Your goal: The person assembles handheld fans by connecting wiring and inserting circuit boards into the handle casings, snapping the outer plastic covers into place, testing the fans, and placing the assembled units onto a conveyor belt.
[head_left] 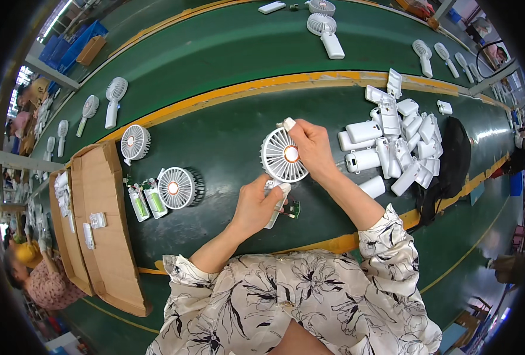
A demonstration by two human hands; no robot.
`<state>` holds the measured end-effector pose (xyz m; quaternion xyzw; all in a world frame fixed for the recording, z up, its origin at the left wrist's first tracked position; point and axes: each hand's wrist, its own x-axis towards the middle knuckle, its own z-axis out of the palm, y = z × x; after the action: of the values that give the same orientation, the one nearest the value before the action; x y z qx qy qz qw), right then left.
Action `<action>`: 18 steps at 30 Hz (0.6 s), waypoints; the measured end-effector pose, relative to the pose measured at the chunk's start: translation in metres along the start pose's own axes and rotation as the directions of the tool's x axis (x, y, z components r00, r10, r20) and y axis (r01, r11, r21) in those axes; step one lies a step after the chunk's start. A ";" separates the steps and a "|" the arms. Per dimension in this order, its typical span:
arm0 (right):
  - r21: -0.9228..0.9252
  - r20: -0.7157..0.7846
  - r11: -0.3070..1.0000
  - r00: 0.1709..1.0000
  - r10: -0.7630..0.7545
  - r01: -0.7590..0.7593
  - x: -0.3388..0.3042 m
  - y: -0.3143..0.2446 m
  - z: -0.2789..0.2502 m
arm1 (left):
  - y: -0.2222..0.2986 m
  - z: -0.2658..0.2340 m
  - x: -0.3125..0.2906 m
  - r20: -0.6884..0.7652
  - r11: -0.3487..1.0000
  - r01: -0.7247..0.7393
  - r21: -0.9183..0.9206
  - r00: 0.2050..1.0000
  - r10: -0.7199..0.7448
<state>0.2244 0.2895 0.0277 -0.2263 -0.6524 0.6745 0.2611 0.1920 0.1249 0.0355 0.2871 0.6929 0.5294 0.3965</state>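
Note:
My left hand (257, 206) is closed round the white handle of a small handheld fan (276, 155), low in front of me. A little green circuit board (294, 209) sticks out beside that handle. My right hand (313, 145) grips the right rim of the fan's round grille, which has an orange ring at its centre. White coverings are on the tips of some fingers. Left of my hands lies another fan head (176, 188), with open handle shells (138, 204) holding green cells next to it. One more fan head (135, 142) sits farther left.
A pile of white handle shells (399, 151) lies to the right, by a black cloth (451, 171). At the left stands a cardboard box (105, 236) with a few white parts. Several fans (327, 35) lie on the green belt (233, 47) beyond. Another person (46, 278) is at far left.

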 end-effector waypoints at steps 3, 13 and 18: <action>0.050 -0.015 0.999 1.000 -0.002 0.003 -0.002 -0.003 0.003 | 0.004 -0.005 -0.002 0.012 0.899 0.143 -0.413 0.988 -0.151; -0.486 0.395 0.466 0.661 -0.637 0.739 -0.070 -0.002 0.001 | 0.003 -0.024 0.004 -0.089 0.751 0.205 -0.628 0.939 -0.331; -0.437 0.384 0.451 0.615 -0.689 0.778 -0.061 -0.013 0.014 | -0.001 -0.003 -0.001 0.001 0.766 0.272 -0.583 0.943 -0.334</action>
<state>0.2625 0.2390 0.0390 0.0638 -0.8705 0.2835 0.3971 0.1904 0.1221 0.0352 0.0107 0.5571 0.6564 0.5086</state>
